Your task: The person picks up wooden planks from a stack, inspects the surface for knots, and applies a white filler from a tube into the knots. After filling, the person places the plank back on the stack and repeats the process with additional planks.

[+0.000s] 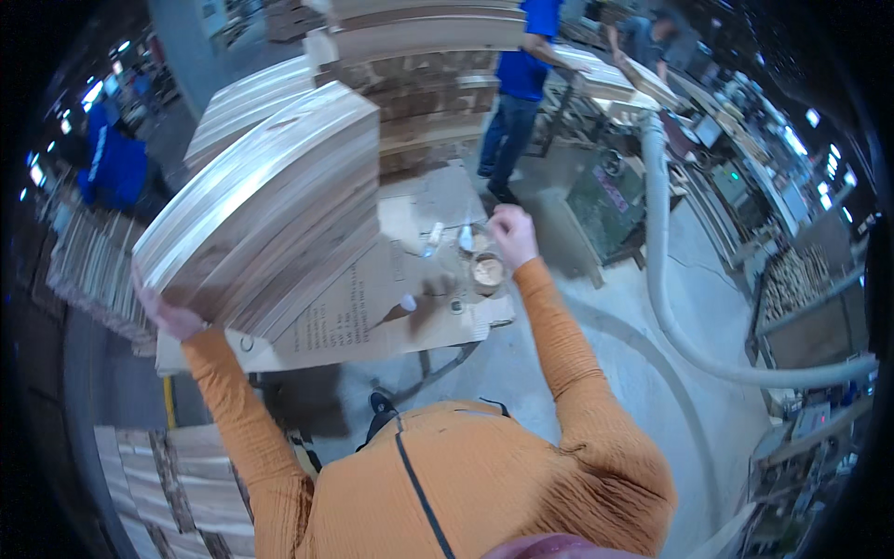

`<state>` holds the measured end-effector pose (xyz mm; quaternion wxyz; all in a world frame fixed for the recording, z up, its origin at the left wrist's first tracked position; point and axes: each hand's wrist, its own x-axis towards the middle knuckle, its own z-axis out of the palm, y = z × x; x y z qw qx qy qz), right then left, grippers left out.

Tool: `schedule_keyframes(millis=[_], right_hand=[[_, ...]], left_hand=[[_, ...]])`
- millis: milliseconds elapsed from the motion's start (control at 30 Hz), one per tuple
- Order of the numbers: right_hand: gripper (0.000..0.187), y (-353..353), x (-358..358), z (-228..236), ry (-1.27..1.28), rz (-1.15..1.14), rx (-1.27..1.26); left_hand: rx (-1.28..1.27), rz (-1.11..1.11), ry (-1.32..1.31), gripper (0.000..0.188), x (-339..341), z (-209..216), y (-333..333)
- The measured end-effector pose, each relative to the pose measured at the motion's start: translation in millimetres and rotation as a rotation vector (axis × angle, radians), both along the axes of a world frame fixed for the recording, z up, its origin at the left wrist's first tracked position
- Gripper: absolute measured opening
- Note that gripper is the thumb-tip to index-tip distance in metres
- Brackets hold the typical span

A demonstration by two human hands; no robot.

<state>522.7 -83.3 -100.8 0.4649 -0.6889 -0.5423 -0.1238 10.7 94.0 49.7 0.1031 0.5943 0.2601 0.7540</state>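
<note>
A striped wooden panel (270, 214) stands tilted on the cardboard-topped work table. At its lower left corner, my left hand (172, 315) grips the edge, with some fingers hidden by the wood. My right hand (513, 235) is raised over the table's right side, its fingers curled closed; whatever they hold, if anything, is too small to make out. Just below that hand sits a round tub (486, 272) of pale paste, with a second tub (478, 240) behind it. Small white objects lie left of the tubs. The cardboard sheet (372, 335) carries dark print.
More wooden panels are stacked (419, 37) behind the table. Stacked boards (177, 475) stand at the lower left. A grey hose (656, 252) curves across the floor at right, near a green machine (605, 205). A person in blue (521, 84) stands beyond the table; others work farther off.
</note>
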Motion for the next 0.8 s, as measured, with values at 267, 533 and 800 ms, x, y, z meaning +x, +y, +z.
schedule_keyframes(millis=[267,533,800], right_hand=[[0.013,90,-95,229,0.102,0.549,0.154],[0.016,167,-140,253,-0.095,0.609,0.039],[0.020,175,-138,250,-0.235,0.601,-0.017]], left_hand=[[-0.043,-0.058,-0.082,0.064,17,8,-24],[-0.071,-0.071,-0.120,0.075,21,19,-39],[-0.078,-0.091,-0.141,0.073,20,17,-39]])
